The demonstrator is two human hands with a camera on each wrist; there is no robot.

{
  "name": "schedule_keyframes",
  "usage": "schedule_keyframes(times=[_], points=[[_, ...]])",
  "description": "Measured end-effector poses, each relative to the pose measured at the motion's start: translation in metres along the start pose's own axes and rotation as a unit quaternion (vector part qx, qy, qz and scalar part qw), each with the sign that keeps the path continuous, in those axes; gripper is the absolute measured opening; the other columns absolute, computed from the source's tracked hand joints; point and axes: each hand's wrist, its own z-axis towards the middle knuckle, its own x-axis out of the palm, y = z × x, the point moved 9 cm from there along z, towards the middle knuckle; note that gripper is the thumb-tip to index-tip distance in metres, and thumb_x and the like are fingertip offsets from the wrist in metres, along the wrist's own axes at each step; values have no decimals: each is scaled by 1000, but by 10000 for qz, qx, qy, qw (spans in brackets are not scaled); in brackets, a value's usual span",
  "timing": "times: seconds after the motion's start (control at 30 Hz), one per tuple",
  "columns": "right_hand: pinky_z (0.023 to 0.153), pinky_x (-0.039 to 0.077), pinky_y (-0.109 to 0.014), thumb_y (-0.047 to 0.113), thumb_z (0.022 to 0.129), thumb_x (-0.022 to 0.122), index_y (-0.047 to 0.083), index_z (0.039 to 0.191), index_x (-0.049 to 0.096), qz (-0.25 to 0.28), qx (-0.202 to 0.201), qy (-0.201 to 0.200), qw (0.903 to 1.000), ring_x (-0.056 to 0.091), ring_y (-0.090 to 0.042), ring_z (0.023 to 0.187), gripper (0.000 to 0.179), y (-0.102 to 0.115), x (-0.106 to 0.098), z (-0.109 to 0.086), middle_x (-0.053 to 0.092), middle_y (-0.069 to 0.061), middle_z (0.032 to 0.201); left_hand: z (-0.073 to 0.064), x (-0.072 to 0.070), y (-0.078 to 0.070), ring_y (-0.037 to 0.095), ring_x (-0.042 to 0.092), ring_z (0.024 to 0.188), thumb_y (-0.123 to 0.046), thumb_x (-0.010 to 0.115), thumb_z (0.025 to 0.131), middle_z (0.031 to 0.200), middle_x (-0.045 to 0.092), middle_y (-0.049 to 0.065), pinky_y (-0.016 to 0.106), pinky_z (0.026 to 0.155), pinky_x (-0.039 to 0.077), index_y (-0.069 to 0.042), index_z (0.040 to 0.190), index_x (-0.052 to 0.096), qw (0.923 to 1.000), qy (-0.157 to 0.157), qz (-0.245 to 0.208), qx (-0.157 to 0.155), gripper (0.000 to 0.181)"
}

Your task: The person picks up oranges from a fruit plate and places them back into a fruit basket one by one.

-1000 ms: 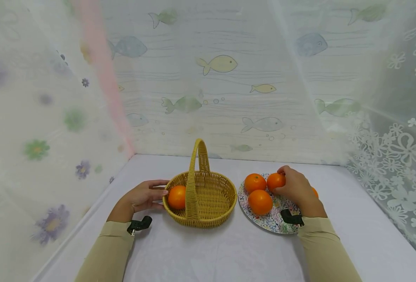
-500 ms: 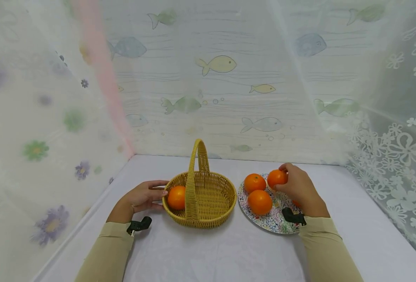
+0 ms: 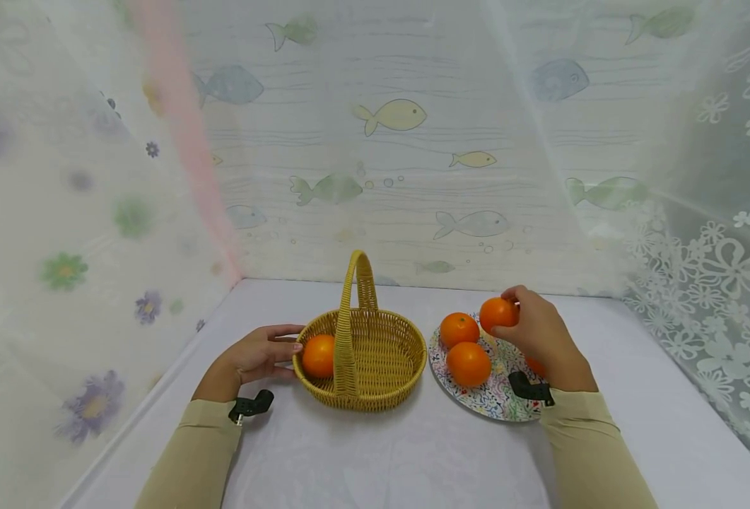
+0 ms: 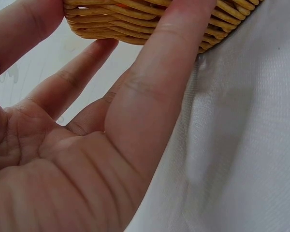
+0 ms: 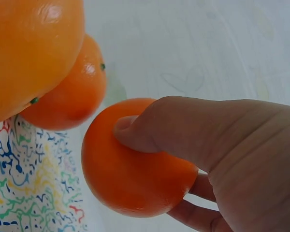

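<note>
In the head view my right hand (image 3: 543,332) pinches an orange (image 3: 499,315) above the back of a patterned plate (image 3: 500,399). The right wrist view shows the thumb on the near face of this held orange (image 5: 130,166), with fingers partly hidden behind it. My left hand (image 3: 255,355) touches the left side of a yellow wicker basket (image 3: 384,406). Its fingers are spread and fairly straight, their tips against the woven wall (image 4: 111,21) in the left wrist view. Inside the basket, at the left, lies another orange (image 3: 319,356).
Two oranges, one behind (image 3: 459,330) and one in front (image 3: 469,365), sit on the plate's left part. Another orange (image 3: 536,366) is mostly hidden by my right hand. The basket's tall handle (image 3: 346,339) arches over its middle. A white cloth (image 3: 375,459) covers the table.
My right hand has raised the pinched orange up off the plate, slightly away from the oranges beside it. The left hand and the basket stay as they were.
</note>
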Motion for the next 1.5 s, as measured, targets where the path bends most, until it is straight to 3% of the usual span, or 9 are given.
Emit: schedule_keyframes(times=[0.73, 1.03, 1.5], points=[[101, 52, -61, 26, 86, 86, 10, 138, 53, 280, -630, -383, 9969, 57, -36, 117, 63, 41, -18, -6, 61, -13, 135, -1, 2, -2, 24, 67, 111, -19, 74, 97, 137, 61, 12, 52, 94, 60, -5, 157, 40, 10000, 11, 56, 5, 71], [100, 54, -58, 26, 85, 87, 16, 135, 56, 753, -796, -413, 9931, 59, -32, 119, 60, 56, -13, -9, 64, -8, 131, -2, 2, -2, 25, 67, 110, -18, 72, 98, 135, 61, 12, 53, 94, 60, -4, 157, 39, 10000, 6, 84, 4, 69], [100, 54, -56, 31, 83, 89, 19, 133, 58, 663, -1215, -479, 9892, 62, -27, 117, 60, 75, -5, -10, 67, -1, 127, -2, 3, -2, 24, 67, 109, -17, 71, 99, 129, 63, 8, 52, 93, 60, -3, 157, 38, 9999, 102, -15, 23, 69]])
